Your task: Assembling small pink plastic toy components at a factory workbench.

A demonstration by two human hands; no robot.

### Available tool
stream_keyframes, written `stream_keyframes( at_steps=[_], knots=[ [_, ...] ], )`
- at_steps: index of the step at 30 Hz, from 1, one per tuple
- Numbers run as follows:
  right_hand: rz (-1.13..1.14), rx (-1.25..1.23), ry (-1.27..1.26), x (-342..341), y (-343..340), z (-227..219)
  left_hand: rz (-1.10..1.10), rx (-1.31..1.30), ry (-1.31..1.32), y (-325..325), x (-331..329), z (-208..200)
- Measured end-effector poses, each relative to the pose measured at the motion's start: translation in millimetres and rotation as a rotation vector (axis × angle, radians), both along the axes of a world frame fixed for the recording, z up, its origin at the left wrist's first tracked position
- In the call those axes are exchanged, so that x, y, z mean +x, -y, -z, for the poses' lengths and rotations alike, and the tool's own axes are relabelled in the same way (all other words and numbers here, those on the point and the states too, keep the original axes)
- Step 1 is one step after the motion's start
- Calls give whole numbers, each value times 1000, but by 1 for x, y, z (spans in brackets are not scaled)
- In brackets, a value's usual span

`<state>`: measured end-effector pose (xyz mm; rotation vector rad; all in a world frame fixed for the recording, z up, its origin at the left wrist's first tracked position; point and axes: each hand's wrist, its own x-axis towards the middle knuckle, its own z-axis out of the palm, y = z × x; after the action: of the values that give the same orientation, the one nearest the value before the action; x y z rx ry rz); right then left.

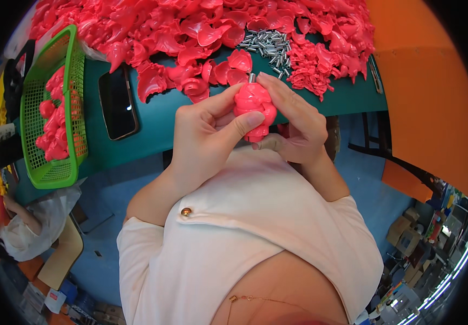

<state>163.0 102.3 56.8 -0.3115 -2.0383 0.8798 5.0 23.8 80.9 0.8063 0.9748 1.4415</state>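
Observation:
Between both hands, just past the table's near edge, is a pink plastic figure (254, 111) with a rounded, moulded body. A short silver metal tube (252, 78) sticks up from its top. My left hand (207, 127) is closed on the figure, with the thumb pressed across its front. My right hand (299, 122) grips it from the other side, its index fingertip beside the metal tube. The back of the figure and some of the fingers behind it are hidden.
A large heap of pink plastic shells (190, 32) covers the far side of the green table (96, 146). Among them lies a pile of silver metal tubes (272, 46). To the left are a phone (118, 103) and a green basket (50, 179) holding pink pieces. Another person (23, 227) sits at far left.

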Motion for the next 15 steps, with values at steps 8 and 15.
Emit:
stream_keyframes(
  at_steps=[8, 15],
  knots=[
    [-25, -117, -57, 6, 0, -12, -27, 77, -186, 0, 1, -4],
    [37, 14, -137, 3, 1, -8, 3, 87, -144, -2, 0, -7]
  ],
)
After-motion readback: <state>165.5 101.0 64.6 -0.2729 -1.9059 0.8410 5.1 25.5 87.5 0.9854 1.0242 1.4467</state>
